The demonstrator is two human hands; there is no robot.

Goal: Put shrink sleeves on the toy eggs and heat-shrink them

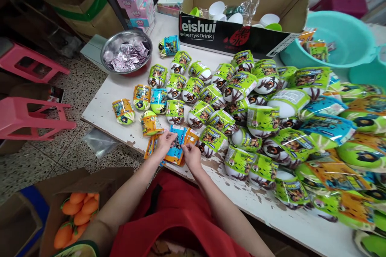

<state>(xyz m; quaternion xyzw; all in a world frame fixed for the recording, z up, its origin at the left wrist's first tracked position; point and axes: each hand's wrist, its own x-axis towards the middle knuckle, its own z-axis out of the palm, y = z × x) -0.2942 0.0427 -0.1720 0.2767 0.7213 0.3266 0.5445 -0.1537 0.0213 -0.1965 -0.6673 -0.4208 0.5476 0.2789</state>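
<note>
A blue printed wrapper [175, 149] lies between my hands at the table's front edge, over several orange wrappers [150, 147]. My left hand [166, 143] pinches its left side, fingers pressed together. My right hand [191, 155] has its fingertips closed at the wrapper's right side. Just beyond my left hand stands an egg in an orange wrapper [150, 123]. Close to the right hand is an egg in a green wrapper [211, 140]. Many more wrapped eggs in green, blue and orange spread to the right, heaped up at the far right.
A metal bowl [128, 69] of small packets stands at the back left. Behind the eggs is a cardboard box [238, 36] with white and green shells. A turquoise basin [340, 58] holds wrappers. Pink stools [33, 118] and a box of orange items [81, 209] are left, below the table.
</note>
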